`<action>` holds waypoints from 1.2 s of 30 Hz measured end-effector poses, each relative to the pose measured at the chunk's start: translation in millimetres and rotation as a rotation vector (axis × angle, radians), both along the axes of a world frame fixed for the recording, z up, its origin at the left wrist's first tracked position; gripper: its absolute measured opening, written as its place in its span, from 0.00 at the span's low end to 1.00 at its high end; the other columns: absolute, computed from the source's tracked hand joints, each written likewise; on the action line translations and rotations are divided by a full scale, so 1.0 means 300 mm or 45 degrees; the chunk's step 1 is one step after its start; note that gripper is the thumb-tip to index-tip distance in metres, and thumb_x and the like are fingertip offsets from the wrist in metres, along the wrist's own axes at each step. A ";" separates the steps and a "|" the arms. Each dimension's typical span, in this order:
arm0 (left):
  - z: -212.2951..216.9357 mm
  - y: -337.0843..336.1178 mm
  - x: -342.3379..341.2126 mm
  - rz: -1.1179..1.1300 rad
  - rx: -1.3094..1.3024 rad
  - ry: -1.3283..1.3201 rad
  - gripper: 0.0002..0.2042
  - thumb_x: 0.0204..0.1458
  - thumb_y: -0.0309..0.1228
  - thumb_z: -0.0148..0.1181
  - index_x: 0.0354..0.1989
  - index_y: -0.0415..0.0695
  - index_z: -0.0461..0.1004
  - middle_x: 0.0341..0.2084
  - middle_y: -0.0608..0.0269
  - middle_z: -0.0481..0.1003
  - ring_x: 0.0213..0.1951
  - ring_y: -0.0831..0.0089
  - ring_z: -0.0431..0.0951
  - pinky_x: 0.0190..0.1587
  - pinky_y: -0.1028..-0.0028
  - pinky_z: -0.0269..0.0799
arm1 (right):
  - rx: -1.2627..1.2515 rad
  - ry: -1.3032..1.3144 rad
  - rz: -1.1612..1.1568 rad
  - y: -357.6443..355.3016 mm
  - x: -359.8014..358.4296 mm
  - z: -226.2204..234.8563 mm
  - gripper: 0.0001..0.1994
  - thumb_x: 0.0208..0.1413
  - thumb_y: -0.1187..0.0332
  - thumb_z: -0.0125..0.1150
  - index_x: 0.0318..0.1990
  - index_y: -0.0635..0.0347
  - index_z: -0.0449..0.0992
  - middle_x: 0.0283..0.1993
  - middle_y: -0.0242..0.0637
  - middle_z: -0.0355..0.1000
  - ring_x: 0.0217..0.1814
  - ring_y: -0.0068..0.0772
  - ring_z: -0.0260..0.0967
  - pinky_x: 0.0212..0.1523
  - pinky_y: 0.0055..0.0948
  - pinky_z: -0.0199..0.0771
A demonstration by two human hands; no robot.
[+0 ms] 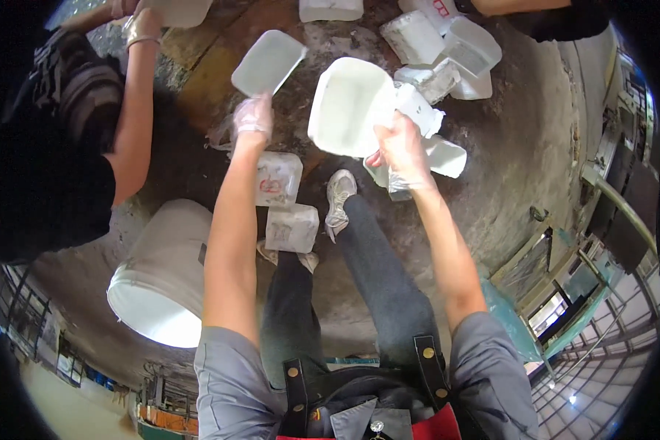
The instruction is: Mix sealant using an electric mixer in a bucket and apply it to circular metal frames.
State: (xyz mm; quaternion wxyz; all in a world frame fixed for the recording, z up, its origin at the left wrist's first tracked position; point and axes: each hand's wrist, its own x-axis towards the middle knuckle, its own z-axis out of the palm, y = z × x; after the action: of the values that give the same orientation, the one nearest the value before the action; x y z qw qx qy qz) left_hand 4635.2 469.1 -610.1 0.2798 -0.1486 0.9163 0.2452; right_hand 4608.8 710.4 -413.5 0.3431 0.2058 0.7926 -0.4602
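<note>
My left hand, in a clear plastic glove, is closed on the near edge of a pale rectangular plastic tub. To the right, my right hand, its glove bunched at the wrist, grips the right rim of a larger white plastic tub. That tub is tilted so its bare inside faces me. Some fingers of both hands are hidden or blurred. Just below my left hand sits a white tub with a red mark, and nearer my feet another whitish tub.
Several white tubs lie piled at the far right, including an open one. A large white bucket stands at the left. A co-worker's gloved hand is by a tub at the upper left; another person's arm shows at the top right.
</note>
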 end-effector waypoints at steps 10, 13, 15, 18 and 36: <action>0.375 0.113 0.093 0.576 0.751 0.202 0.26 0.48 0.38 0.56 0.54 0.39 0.62 0.53 0.52 0.64 0.51 0.60 0.68 0.53 0.62 0.62 | 0.057 0.007 0.042 0.028 0.062 0.292 0.10 0.51 0.71 0.48 0.35 0.73 0.65 0.21 0.46 0.70 0.15 0.33 0.71 0.13 0.27 0.71; 0.667 0.170 0.193 1.334 2.094 -0.582 0.26 0.55 0.48 0.47 0.56 0.43 0.61 0.50 0.60 0.68 0.52 0.68 0.67 0.55 0.66 0.62 | -0.183 -0.059 -0.044 0.049 0.108 0.461 0.11 0.52 0.69 0.50 0.35 0.73 0.65 0.21 0.42 0.70 0.15 0.30 0.70 0.13 0.24 0.70; 0.774 0.160 0.283 1.286 2.143 -0.339 0.26 0.56 0.48 0.45 0.57 0.43 0.61 0.49 0.61 0.69 0.52 0.68 0.68 0.55 0.67 0.64 | -0.177 -0.213 0.027 0.032 0.123 0.589 0.11 0.52 0.69 0.51 0.35 0.72 0.65 0.22 0.42 0.70 0.15 0.28 0.70 0.14 0.24 0.70; 0.906 0.219 0.334 1.476 2.412 -0.228 0.26 0.48 0.46 0.57 0.52 0.42 0.66 0.45 0.58 0.72 0.47 0.67 0.72 0.51 0.64 0.69 | 0.124 0.558 0.358 -0.013 0.160 0.754 0.11 0.52 0.68 0.51 0.34 0.70 0.66 0.22 0.40 0.69 0.17 0.27 0.70 0.15 0.26 0.69; 1.027 0.297 0.623 1.742 2.203 -0.908 0.25 0.46 0.38 0.58 0.54 0.46 0.63 0.49 0.60 0.69 0.50 0.64 0.69 0.51 0.63 0.65 | -0.369 -0.458 -0.235 0.291 0.386 0.572 0.11 0.42 0.76 0.55 0.37 0.64 0.74 0.21 0.29 0.69 0.13 0.15 0.60 0.09 0.17 0.57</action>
State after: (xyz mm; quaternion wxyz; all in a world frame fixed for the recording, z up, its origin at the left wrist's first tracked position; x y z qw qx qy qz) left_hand 4822.2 558.1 -302.2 0.3394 -0.4328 0.0399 0.8342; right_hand 4724.6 797.7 -241.9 0.4612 0.3045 0.6223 -0.5543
